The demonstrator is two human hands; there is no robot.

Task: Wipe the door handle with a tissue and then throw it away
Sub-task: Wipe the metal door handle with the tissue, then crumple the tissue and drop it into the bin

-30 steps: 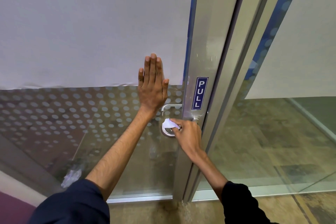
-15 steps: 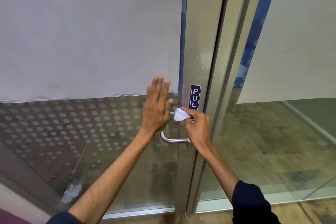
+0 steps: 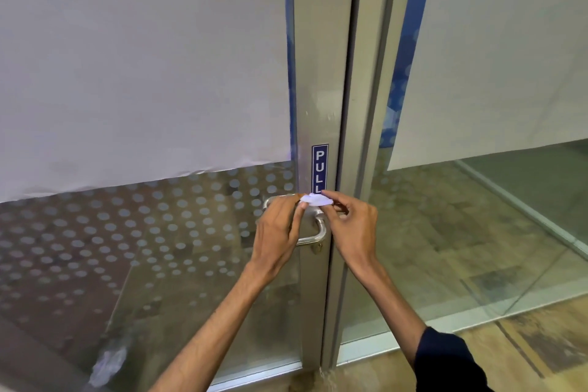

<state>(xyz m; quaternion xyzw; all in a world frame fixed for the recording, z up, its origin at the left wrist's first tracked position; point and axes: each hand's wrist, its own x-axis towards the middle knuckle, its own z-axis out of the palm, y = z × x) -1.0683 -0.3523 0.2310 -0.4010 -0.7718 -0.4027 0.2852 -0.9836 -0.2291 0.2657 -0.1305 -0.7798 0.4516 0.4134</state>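
At door handle (image 3: 319,229), tissue (image 3: 315,200) between both hands

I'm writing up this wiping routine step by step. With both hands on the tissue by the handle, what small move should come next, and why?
Probably press the tissue down onto the handle's upper bend and rub along it. The left hand and right hand pinch the tissue just above the bare metal bar, so it looks regripped and ready for another pass.

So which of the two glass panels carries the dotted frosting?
The left glass panel, on the door with the handle and PULL sticker. The right glass panel is clear below its white sheet.
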